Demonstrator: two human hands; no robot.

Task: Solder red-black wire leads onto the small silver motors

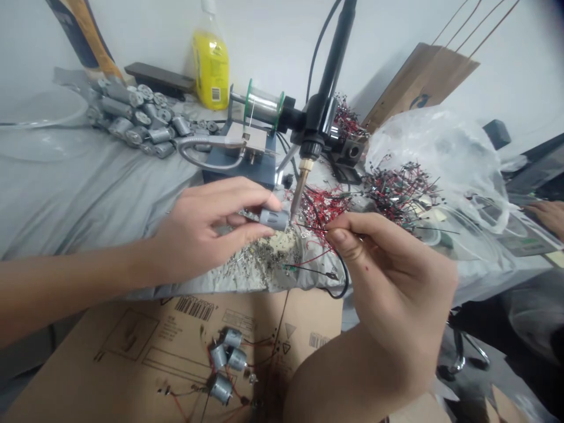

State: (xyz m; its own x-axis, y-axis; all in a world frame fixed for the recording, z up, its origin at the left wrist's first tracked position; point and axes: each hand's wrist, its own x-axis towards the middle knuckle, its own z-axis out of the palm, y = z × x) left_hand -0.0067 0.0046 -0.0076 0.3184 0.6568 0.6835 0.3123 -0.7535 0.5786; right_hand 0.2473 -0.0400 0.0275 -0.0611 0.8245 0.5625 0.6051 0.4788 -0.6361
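Head view: grey cylindrical motor (274,220) with slotted side in pinching left hand (205,220), dark wire (314,228) in right hand (388,264)

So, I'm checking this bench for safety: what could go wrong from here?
The left hand grips a grey cylindrical motor close to the tapered metal soldering tip, so a slip might burn that hand. The right hand pinches a thin dark wire near the same tip and could be burned too. The loose red wires nearby might snag it.
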